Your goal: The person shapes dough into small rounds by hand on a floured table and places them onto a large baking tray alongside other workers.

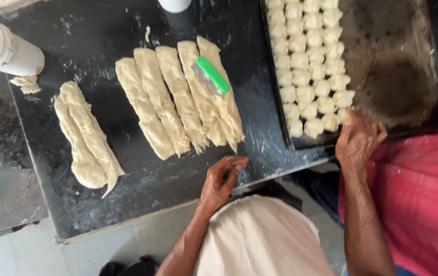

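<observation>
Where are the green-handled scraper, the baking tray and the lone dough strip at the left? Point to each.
green-handled scraper [211, 74]: head view, on its green handle.
baking tray [392, 87]: head view, on the bare floured bottom.
lone dough strip [87, 138]: head view, on its middle.

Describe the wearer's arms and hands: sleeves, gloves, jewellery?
Both forearms are bare to the bottom of the frame, with no sleeve in view. The left hand and right hand have no gloves, and no rings, watch or bracelets are visible. A cream apron covers the front, with a red garment at right.
</observation>
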